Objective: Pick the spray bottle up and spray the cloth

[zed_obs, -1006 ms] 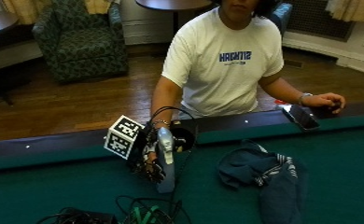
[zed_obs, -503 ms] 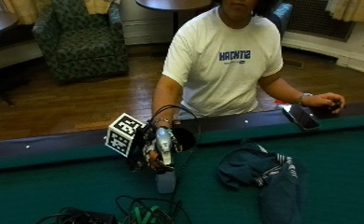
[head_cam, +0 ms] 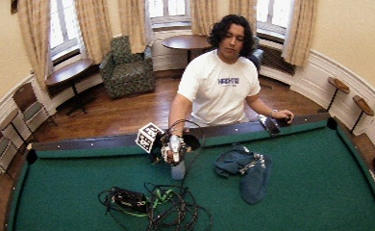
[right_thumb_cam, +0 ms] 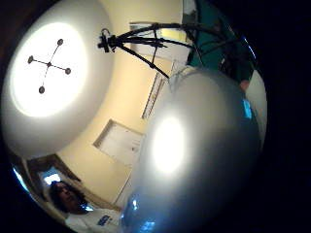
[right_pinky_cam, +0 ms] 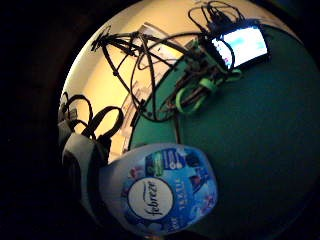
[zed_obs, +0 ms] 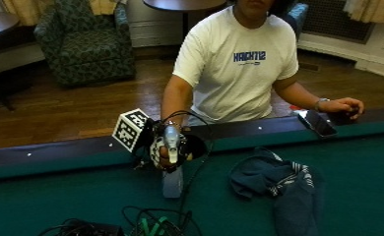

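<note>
Near the table's (zed_obs: 61, 196) rail edge in front of you, your gloved right hand (zed_obs: 169, 150) has fingers wrapped around the spray bottle (zed_obs: 172, 182), lifted upright. Pickup looks done; the cloth (zed_obs: 280, 179), crumpled toward the same edge, remains unsprayed.

White printed T-shirt (zed_obs: 235, 73), wristwatch (zed_obs: 319, 103), black-gloved right hand (zed_obs: 169, 150)
</note>
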Available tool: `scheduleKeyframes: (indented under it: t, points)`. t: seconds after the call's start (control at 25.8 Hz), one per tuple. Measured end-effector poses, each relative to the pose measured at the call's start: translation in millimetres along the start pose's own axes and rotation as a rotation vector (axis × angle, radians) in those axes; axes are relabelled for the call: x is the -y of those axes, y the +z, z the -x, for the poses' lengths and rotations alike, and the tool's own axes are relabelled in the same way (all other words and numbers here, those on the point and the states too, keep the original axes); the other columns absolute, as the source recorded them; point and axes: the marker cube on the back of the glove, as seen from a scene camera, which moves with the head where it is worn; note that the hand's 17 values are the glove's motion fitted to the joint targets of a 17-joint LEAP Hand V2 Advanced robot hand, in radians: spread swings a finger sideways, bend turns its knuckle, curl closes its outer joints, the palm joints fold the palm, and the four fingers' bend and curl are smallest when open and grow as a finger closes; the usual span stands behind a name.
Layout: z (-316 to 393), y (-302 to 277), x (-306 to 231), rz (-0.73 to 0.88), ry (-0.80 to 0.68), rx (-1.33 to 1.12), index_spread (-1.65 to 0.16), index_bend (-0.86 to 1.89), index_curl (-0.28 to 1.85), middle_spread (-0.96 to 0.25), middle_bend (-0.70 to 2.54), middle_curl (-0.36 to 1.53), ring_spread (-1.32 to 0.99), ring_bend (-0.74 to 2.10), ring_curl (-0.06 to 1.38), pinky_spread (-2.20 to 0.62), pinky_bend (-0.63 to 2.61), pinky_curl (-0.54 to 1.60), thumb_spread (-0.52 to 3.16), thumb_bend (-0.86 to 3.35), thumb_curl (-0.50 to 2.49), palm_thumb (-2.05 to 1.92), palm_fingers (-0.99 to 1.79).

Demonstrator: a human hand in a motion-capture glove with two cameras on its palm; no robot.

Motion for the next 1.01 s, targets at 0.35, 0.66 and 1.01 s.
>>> scheduleKeyframes:
  t: [0.35,0.66,1.01]
  points:
    - [95,-14,27,0.084,-0.245,-0.208,-0.25,0.41,0.44,-0.2,0.61,0.55,-0.2,0.74,0.47,-0.3,0.42,0.42,0.44,-0.02,0.63,0.93,1.45]
    - [155,30,28,0.22,-0.506,-0.558,-0.24,0.45,0.49,-0.2,0.66,0.56,-0.2,0.76,0.48,-0.31,0.43,0.43,0.36,-0.03,0.68,0.92,1.43]
    - [176,112,-32,0.417,-0.75,-0.932,-0.23,0.46,0.52,-0.2,0.68,0.57,-0.2,0.78,0.49,-0.31,0.45,0.43,0.31,-0.03,0.72,0.91,1.41]
